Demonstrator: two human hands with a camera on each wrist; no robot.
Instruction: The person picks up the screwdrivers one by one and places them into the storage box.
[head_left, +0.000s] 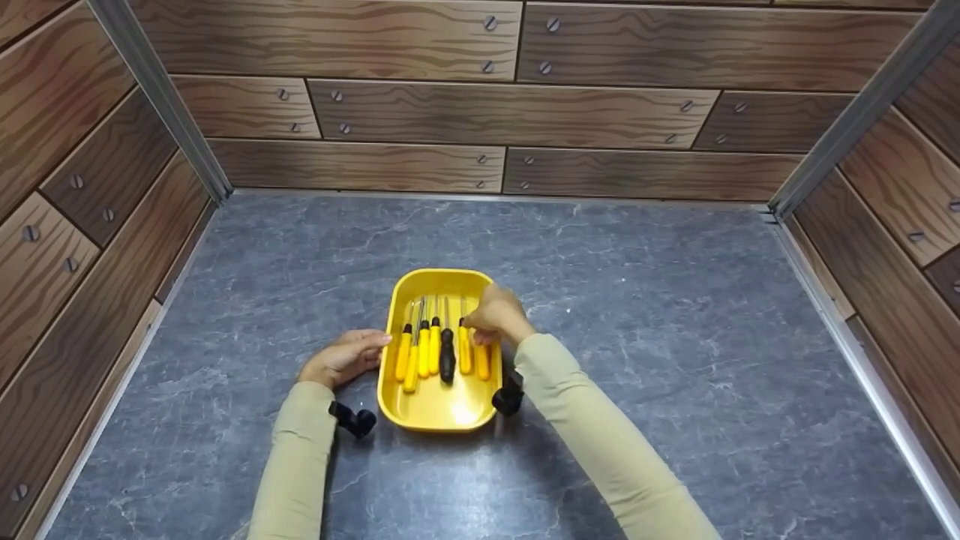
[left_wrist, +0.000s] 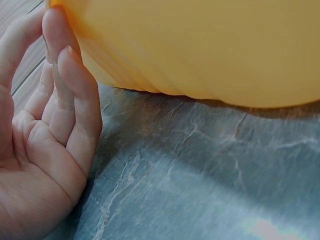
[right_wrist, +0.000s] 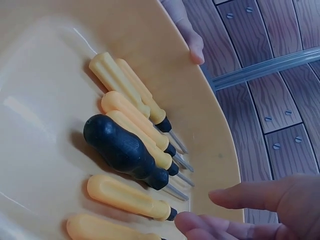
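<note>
A yellow tray point(head_left: 450, 412) stands on the dark marbled surface. Several yellow-handled screwdrivers point(head_left: 424, 349) lie in it side by side, shafts toward the far end, with one black-handled screwdriver point(head_left: 448, 356) among them. At the tray's left rim, my left hand point(head_left: 346, 358) pinches the edge, its fingers along the outer wall point(left_wrist: 190, 50). My right hand point(head_left: 496, 311) reaches in over the right rim. In the right wrist view its thumb and forefinger point(right_wrist: 200, 222) are apart, fingertips right by the collar of a yellow screwdriver point(right_wrist: 130, 199). Another yellow screwdriver point(right_wrist: 100, 227) lies beside that one.
Wood-patterned panels point(head_left: 510, 112) with printed screws surround the surface at the back and both sides. Metal strips run along the corners point(head_left: 847, 112) and lower edges. Black wrist cameras point(head_left: 354, 420) sit close to the tray on both sides.
</note>
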